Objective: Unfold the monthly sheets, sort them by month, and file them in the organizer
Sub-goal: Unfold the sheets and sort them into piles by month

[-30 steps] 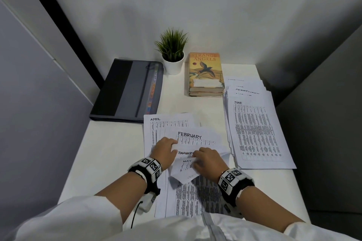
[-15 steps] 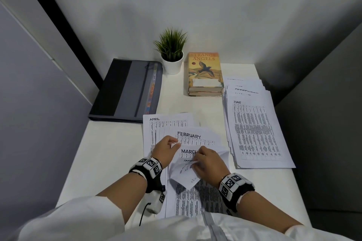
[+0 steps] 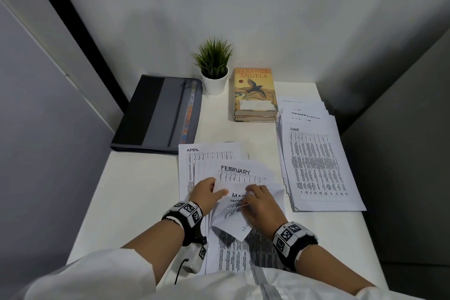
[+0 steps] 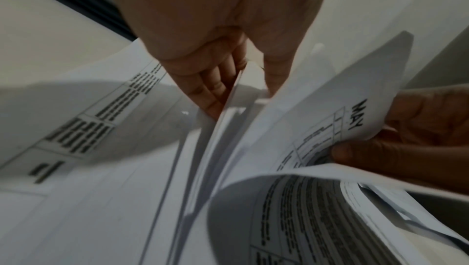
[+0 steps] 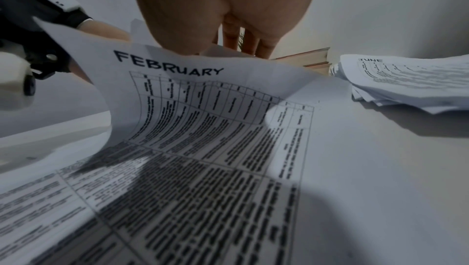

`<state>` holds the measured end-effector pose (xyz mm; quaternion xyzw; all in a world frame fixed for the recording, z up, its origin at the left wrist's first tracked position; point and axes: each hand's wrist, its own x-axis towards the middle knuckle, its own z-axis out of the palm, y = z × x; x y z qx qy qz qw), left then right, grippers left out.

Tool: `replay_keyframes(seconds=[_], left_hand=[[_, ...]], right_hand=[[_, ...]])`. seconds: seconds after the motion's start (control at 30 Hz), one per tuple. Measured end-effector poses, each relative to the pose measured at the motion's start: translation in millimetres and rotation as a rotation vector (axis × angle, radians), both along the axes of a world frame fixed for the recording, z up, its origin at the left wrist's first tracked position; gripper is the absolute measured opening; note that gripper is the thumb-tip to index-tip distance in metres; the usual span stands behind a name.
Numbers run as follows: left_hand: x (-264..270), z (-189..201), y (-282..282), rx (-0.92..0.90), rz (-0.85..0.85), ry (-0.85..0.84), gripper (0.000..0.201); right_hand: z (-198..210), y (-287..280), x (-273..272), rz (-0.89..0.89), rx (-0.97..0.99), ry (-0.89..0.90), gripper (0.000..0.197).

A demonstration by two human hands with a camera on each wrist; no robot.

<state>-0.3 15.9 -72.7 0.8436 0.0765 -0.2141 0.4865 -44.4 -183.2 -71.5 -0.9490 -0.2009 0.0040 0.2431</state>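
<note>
Loose monthly sheets overlap at the near middle of the white desk (image 3: 146, 190): April (image 3: 194, 153), February (image 3: 235, 169), then March (image 3: 237, 194) and January (image 3: 235, 200). My left hand (image 3: 216, 189) pinches the raised top edge of the March sheet between thumb and fingers (image 4: 210, 89). My right hand (image 3: 250, 198) grips a curled sheet headed May (image 4: 355, 113), bent back towards me over the pile. In the right wrist view the February sheet (image 5: 167, 67) curves up under my right fingers (image 5: 248, 43). The dark grey organizer (image 3: 158, 112) lies shut at the back left.
A stack of flat sheets with June (image 3: 316, 165) on top lies along the right side of the desk. A potted plant (image 3: 214, 66) and two stacked books (image 3: 254, 92) stand at the back. Grey walls close in on both sides.
Between February and January a sheet headed March has come into view. My left hand has taken its top edge and lifted it; my right hand has curled the May sheet further back.
</note>
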Motion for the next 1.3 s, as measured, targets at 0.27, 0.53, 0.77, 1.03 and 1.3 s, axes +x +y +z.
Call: replay_keyframes(seconds=[0.27,0.53,0.77,1.03,1.3], left_hand=[[0.5,2.1,2.0,0.027,0.017,-0.069,0.045],[-5.2,-2.9,-0.7,-0.137,0.097,-0.012,0.019],[-3.9,-4.0,4.7,-0.061,0.086,-0.008,0.015],[-7.8,-2.8,0.3,-0.123,0.092,-0.003,0.008],[-4.9,-5.8,6.0,0.034,0.058,-0.017,0.04]], right_hand=[[3.1,0.0,-3.3,-0.004,0.014,0.082,0.011],[6.7,1.6,-4.0,0.014,0.013,-0.006,0.008],[8.3,0.0,-6.2,0.019,0.052,0.043,0.005],[9.7,-0.7,-3.9,0.081,0.023,0.007,0.012],[8.8,-2.3,-7.0,0.073,0.03,0.047,0.012]])
